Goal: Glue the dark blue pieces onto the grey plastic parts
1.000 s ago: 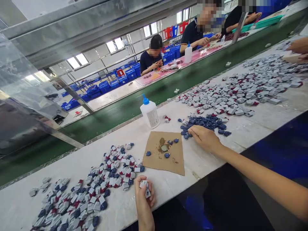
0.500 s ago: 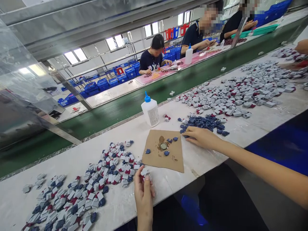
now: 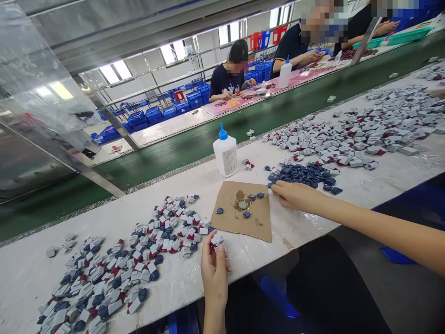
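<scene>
My left hand (image 3: 214,264) is closed around a small grey-and-red plastic piece (image 3: 218,240), held over the table's near edge. My right hand (image 3: 296,195) reaches to the near-left edge of a pile of dark blue plastic pieces (image 3: 302,174). Its fingers are drawn together, and whatever is between them is hidden. Between the hands lies a brown cardboard square (image 3: 225,222). On it are a bottle cap (image 3: 242,204) in a wet stain and several dark blue pieces (image 3: 246,214). Behind the cardboard stands a white squeeze bottle (image 3: 225,155) with a blue nozzle.
Grey, red and blue pieces (image 3: 114,273) spread across the table at left. A larger heap of grey-and-red pieces (image 3: 347,134) covers the right side. Beyond runs a green conveyor belt (image 3: 181,146). Several people sit along its far side, one in a dark shirt (image 3: 225,83).
The whole view has shifted slightly. My right fingers have drawn closer together and a little away from the cardboard's corner. My left hand keeps hold of the grey-and-red piece.
</scene>
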Motion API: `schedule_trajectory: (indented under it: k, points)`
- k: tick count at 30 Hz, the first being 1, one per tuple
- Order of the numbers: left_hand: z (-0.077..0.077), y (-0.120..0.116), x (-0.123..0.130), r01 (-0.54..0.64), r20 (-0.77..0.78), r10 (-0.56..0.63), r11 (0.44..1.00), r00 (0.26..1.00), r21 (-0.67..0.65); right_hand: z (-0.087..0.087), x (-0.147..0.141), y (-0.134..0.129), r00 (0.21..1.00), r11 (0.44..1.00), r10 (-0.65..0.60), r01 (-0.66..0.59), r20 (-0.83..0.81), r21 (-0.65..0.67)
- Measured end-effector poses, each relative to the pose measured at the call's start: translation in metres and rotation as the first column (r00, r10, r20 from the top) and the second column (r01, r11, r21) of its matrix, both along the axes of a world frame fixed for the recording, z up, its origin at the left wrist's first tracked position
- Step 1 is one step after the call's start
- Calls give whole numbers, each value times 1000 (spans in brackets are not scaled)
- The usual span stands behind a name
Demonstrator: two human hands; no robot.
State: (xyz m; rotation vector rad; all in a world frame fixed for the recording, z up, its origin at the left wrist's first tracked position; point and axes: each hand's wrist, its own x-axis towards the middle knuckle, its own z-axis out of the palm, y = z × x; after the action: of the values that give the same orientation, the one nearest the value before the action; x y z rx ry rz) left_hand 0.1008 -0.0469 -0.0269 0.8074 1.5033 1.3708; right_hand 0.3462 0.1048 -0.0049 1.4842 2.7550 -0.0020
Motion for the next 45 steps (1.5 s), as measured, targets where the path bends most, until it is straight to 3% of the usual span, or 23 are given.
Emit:
schedule_trajectory:
  k: [5,7,11,15,18,21,24,26,29,32,40,45]
  points:
    - [1,-1,0,-15,26,15,1000,1000,21,7,3,-4,999,1000,26,-26,-46,-8]
    - [3,2,1,-73,97,71,997,993,11,15,-6,-7,983,997,70,-75,-169,-20]
    - [9,7,1,-185,291,189,982,938,-40,23,-44,-10,877,982,169,-188,-450,3]
    - [15,6,0,-234,422,240,970,874,-67,10,-76,-5,867,964,254,-263,-428,38]
    - [19,2,0,-253,467,268,963,843,-97,-2,-82,0,873,960,265,-280,-409,24]
    - [22,1,4,-234,479,249,968,842,-92,-2,-80,0,873,959,270,-283,-407,31]
    - [25,4,10,-202,477,207,977,854,-63,16,-79,-12,820,972,198,-235,-536,1]
    - [29,6,15,-193,470,190,980,862,-43,33,-81,-26,718,972,69,-203,-692,-115]
    - [35,8,20,-170,465,163,985,870,-26,57,-86,-51,587,924,-90,-251,-804,-287]
    - [40,6,23,-140,462,132,990,877,-17,69,-88,-67,553,892,-122,-304,-824,-336]
    - [43,3,25,-149,455,134,989,880,-3,66,-90,-72,501,884,-78,-365,-862,-292]
    - [41,3,28,-187,445,159,982,881,19,59,-92,-81,484,921,-72,-304,-872,-244]
